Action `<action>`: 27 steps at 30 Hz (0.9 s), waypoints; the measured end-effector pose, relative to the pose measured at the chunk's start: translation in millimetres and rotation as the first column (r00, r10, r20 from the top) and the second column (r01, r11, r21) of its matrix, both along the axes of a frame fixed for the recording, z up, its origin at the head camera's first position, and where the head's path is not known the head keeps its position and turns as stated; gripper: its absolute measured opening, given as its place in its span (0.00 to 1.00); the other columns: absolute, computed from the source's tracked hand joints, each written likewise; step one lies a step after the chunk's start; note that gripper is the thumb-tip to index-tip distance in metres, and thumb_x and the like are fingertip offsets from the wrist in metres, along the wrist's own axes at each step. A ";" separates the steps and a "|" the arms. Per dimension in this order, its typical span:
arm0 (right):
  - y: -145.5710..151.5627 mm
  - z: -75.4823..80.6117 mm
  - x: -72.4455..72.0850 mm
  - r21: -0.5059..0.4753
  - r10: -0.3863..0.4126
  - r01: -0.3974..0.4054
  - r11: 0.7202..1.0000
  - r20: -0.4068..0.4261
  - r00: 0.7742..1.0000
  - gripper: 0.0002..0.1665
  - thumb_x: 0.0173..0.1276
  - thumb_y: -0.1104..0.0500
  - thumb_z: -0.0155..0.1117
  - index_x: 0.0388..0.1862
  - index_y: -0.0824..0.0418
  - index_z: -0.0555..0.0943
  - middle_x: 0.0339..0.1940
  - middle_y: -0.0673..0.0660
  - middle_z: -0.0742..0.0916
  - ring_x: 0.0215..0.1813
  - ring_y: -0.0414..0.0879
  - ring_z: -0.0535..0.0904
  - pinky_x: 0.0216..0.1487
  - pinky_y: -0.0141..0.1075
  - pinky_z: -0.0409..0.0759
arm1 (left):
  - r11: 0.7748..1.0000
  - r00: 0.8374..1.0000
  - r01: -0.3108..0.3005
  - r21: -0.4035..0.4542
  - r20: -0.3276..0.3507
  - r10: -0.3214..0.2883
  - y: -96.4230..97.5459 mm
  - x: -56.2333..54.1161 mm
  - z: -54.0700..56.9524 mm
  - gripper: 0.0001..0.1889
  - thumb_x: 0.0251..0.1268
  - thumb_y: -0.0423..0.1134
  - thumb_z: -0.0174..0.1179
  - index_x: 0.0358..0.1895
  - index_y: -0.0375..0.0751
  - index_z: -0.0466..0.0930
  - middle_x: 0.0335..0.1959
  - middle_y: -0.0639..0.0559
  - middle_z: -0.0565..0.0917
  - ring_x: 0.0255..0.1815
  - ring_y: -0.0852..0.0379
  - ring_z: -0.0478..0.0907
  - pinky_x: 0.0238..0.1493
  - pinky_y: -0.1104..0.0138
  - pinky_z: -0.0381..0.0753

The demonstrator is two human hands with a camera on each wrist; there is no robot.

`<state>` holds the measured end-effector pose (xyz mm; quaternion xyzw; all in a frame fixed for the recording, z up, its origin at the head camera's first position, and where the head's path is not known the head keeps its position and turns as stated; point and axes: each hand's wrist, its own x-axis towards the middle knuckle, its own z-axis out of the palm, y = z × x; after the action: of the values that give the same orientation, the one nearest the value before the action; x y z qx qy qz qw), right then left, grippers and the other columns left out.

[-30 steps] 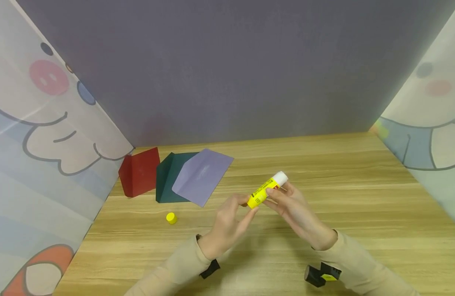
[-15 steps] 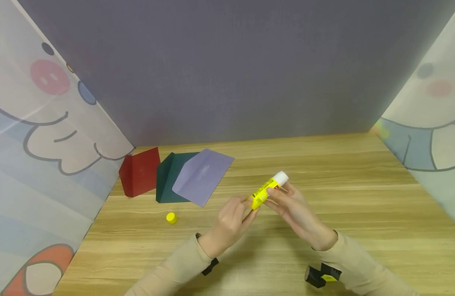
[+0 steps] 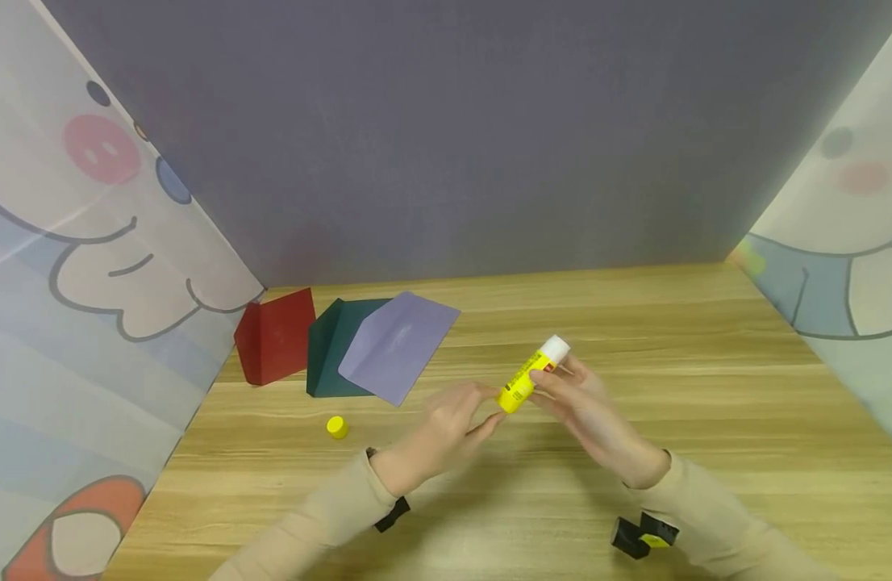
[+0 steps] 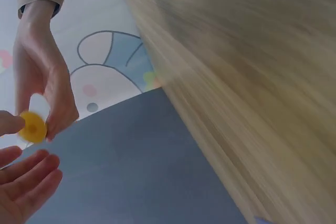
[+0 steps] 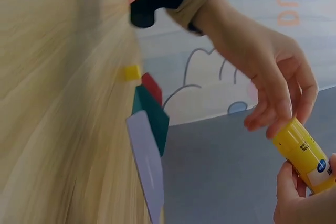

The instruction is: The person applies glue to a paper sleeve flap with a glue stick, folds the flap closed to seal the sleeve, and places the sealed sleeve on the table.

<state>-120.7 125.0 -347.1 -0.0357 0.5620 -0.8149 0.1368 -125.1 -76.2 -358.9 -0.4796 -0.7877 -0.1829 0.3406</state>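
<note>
A yellow glue stick point(image 3: 527, 382) with a white upper end is held aloft, slanting up to the right. My right hand point(image 3: 606, 420) grips its middle, the thumb lying along the label. At the lower end, my left hand point(image 3: 446, 428) has thumb and index fingertips at the yellow base. Seen from the left wrist, that round base point(image 4: 34, 128) faces the camera, and the other left fingers point(image 4: 34, 182) are spread below it. In the right wrist view, left fingertips lie at the end of the glue stick point(image 5: 304, 153).
A yellow cap point(image 3: 337, 428) stands on the wooden table point(image 3: 671, 347). Farther back are a red envelope point(image 3: 282, 337), a dark green envelope point(image 3: 326, 355) and a lilac envelope point(image 3: 402, 347) overlapping the green one. A grey panel point(image 3: 453, 145) rises behind, with printed cloth at both sides.
The glue stick and right hand have shifted slightly right. My left wrist has swung left and its fingertips have slid toward the very end of the base. The cap and envelopes have stayed put.
</note>
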 end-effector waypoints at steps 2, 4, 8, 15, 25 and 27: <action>2.6 -1.4 -0.9 0.022 -0.008 0.008 1.000 0.007 1.000 0.26 0.63 0.64 0.54 0.57 0.67 0.58 0.44 0.53 0.74 0.48 0.42 0.74 0.54 0.38 0.71 | 0.999 0.999 0.006 -0.037 0.032 -0.005 -4.9 -2.3 3.8 0.16 0.49 0.35 0.64 0.40 0.33 0.72 0.30 0.49 0.79 0.29 0.59 0.78 0.34 0.75 0.77; 5.1 -3.0 -1.8 0.040 -0.011 0.011 0.999 0.014 1.000 0.28 0.62 0.64 0.55 0.58 0.67 0.57 0.44 0.53 0.75 0.48 0.42 0.74 0.54 0.38 0.71 | 0.997 0.999 0.008 -0.071 0.038 -0.005 -10.3 -5.5 8.1 0.16 0.48 0.34 0.65 0.39 0.34 0.71 0.30 0.49 0.80 0.28 0.59 0.77 0.32 0.74 0.77; 11.0 -6.0 -2.9 0.083 -0.010 0.008 0.997 0.029 1.000 0.32 0.61 0.65 0.57 0.61 0.70 0.56 0.45 0.53 0.76 0.48 0.41 0.74 0.53 0.37 0.72 | 0.993 0.999 -0.035 -0.116 -0.004 0.035 -24.3 -13.7 17.7 0.15 0.44 0.35 0.67 0.35 0.36 0.72 0.26 0.51 0.79 0.22 0.61 0.76 0.22 0.74 0.75; 20.9 -10.6 -4.9 0.189 -0.028 0.026 0.982 0.009 1.000 0.35 0.60 0.62 0.58 0.62 0.73 0.55 0.46 0.54 0.76 0.47 0.41 0.75 0.52 0.34 0.73 | 0.978 0.995 -0.101 -0.185 0.002 0.104 -61.3 -36.9 26.2 0.13 0.43 0.34 0.67 0.31 0.36 0.72 0.21 0.51 0.77 0.16 0.60 0.71 0.15 0.71 0.72; 30.8 -14.1 -4.9 0.291 -0.056 0.067 0.955 -0.045 0.997 0.33 0.60 0.61 0.59 0.59 0.75 0.59 0.44 0.52 0.78 0.46 0.38 0.75 0.50 0.30 0.73 | 0.883 0.910 -0.272 -0.382 0.196 0.365 -120.0 -70.5 22.4 0.08 0.49 0.33 0.63 0.29 0.34 0.73 0.24 0.47 0.79 0.17 0.57 0.73 0.18 0.69 0.75; 33.1 -14.8 -4.8 0.365 -0.068 0.088 0.927 -0.068 0.995 0.32 0.60 0.59 0.60 0.58 0.73 0.62 0.44 0.53 0.79 0.45 0.37 0.75 0.51 0.32 0.72 | 0.856 0.866 -0.300 -0.422 0.256 0.430 -129.7 -75.0 21.1 0.08 0.50 0.33 0.63 0.30 0.33 0.74 0.26 0.45 0.80 0.20 0.56 0.76 0.21 0.68 0.77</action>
<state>-125.6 158.1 -361.9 -0.0089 0.7091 -0.6989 0.0933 -200.0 -205.9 -337.9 -0.3351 -0.9319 -0.0431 0.1318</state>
